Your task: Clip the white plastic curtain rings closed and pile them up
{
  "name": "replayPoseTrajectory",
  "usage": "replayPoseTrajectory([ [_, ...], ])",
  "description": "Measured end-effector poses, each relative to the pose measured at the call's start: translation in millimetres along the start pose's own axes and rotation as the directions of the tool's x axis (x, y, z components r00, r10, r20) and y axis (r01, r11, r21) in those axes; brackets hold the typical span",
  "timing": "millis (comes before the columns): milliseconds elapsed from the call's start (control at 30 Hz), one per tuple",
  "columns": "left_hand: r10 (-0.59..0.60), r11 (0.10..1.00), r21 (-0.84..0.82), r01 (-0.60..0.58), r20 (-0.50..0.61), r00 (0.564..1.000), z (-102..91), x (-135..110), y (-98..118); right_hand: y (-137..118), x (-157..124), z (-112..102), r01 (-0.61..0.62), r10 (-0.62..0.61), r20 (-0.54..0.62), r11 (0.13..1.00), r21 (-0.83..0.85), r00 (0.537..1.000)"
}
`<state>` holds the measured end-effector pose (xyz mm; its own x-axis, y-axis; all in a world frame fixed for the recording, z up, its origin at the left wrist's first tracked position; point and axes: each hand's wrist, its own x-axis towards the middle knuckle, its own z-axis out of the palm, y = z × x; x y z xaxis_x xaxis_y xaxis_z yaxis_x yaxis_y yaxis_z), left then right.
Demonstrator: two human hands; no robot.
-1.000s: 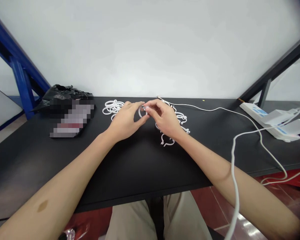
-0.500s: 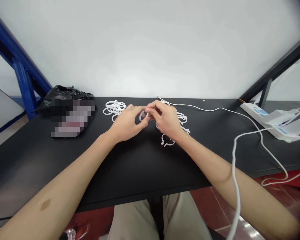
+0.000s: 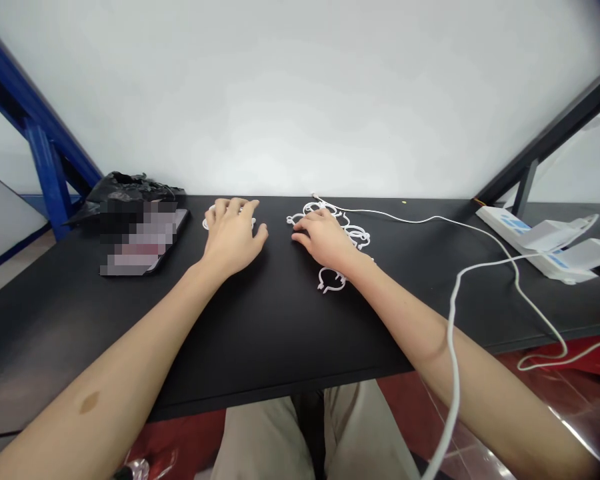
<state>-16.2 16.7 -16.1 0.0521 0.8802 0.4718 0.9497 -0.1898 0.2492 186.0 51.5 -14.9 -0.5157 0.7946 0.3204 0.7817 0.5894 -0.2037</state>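
Note:
My left hand (image 3: 234, 237) is spread, palm down, over a pile of closed white plastic rings (image 3: 207, 223) at the back left; the hand hides most of them. No ring shows between its fingers. My right hand (image 3: 327, 240) rests on a loose group of white plastic snap rings (image 3: 359, 235), several with their ends unfastened. Its thumb and forefinger are a little apart, with the other fingertips partly hidden. One unfastened ring (image 3: 331, 279) lies on the near side of my right wrist.
A blurred-out flat object (image 3: 145, 243) and a black plastic bag (image 3: 137, 185) lie at the left of the black table (image 3: 280, 333). A white cable (image 3: 455, 320) loops across my right forearm. White devices (image 3: 545, 247) stand at the right, and a white wall rises behind.
My hands were together holding a white ring in the middle. They have parted: the left has moved left over its pile, and the right has lowered onto the unfastened rings.

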Motion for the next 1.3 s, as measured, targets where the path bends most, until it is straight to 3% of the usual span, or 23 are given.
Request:
replayPoseTrajectory([
  [67,0.070,0.996,-0.050,-0.070,0.016,0.997,1.5,-0.9,3.3,-0.6,-0.3,-0.7,0.007,-0.004,-0.046,0.998,0.070,0.999],
  [133,0.128,0.987,-0.105,-0.125,0.028,0.991,1.6,-1.4,5.8,-3.6,-0.9,-1.9,-0.009,0.037,-0.109,0.970,0.243,0.993],
  [267,0.186,0.962,-0.214,-0.169,0.063,0.980,-1.3,-2.3,10.6,-14.6,-2.3,-3.7,0.021,0.125,-0.177,0.757,0.653,0.976],
  [367,0.217,0.943,-0.273,-0.191,0.067,0.974,-4.3,-2.4,13.5,-22.0,-4.2,-4.4,0.073,0.083,-0.157,0.619,0.782,0.984],
  [433,0.233,0.932,-0.300,-0.204,0.063,0.970,-6.0,-1.9,14.4,-25.2,-5.8,-5.5,0.086,0.048,-0.140,0.580,0.810,0.989],
  [533,0.227,0.928,-0.315,-0.199,0.054,0.972,-7.3,-0.9,14.5,-27.6,-8.0,-8.1,0.089,0.036,-0.142,0.617,0.782,0.989],
  [700,0.248,0.920,-0.333,-0.206,0.090,0.965,-6.9,-0.5,14.0,-25.7,-9.2,-11.1,0.102,0.026,-0.222,0.831,0.546,0.975],
  [767,0.277,0.911,-0.347,-0.221,0.120,0.953,-7.1,-0.9,14.3,-23.7,-9.1,-11.4,0.113,0.009,-0.248,0.873,0.474,0.969],
  [1033,0.287,0.885,-0.420,-0.201,0.151,0.946,-9.4,-3.1,16.5,-22.7,-7.0,-16.6,0.051,0.061,-0.228,0.887,0.459,0.972],
  [1300,0.306,0.880,-0.414,-0.232,0.120,0.945,-10.5,-3.8,18.4,-26.4,-7.3,-18.3,0.084,0.035,-0.245,0.885,0.459,0.969],
])
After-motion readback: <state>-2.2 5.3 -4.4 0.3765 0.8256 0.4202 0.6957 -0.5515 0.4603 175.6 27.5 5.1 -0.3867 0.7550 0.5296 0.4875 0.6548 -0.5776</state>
